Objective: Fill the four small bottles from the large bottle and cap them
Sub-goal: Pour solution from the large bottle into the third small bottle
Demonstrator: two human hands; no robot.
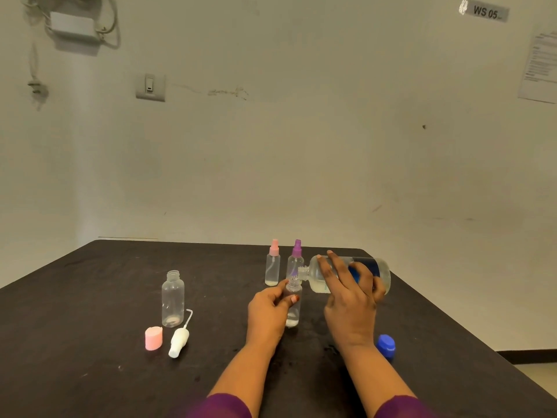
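Small bottles, four in all, stand on a dark, matt bench [90, 297] pushed up to a pale, scuffed wall [301, 161]. High on the wall at far left hangs a white power box [73, 25] with looped cables, a plug [37, 87] dangling under it, and a switch [150, 87] further right. On the bench's left part lie a pink cap [153, 338] and, just beside it, a white sprayer [179, 342] on its side with its thin tube pointing up towards the open bottle [172, 300], which stands upright and looks empty. Near the middle, towards the far edge, the pink-top bottle [272, 267] and purple-top bottle [296, 259] stand close together, both capped; the pink-top one shows a little liquid at its bottom. In front of them the left hand [266, 312] grips the uncapped held bottle [293, 315] upright on the bench, thumb and fingers curled round it. The right hand [351, 300] holds the large bottle [382, 276] tipped about level, fingers spread over its body, its mouth at the held bottle's neck and pale liquid pooled along its lower side. A blue cap [385, 343] lies by the right wrist. Purple sleeves [223, 407] show at the bottom edge. Upper right on the wall are a tag [486, 12] reading "WS 05" and a printed sheet [541, 67].
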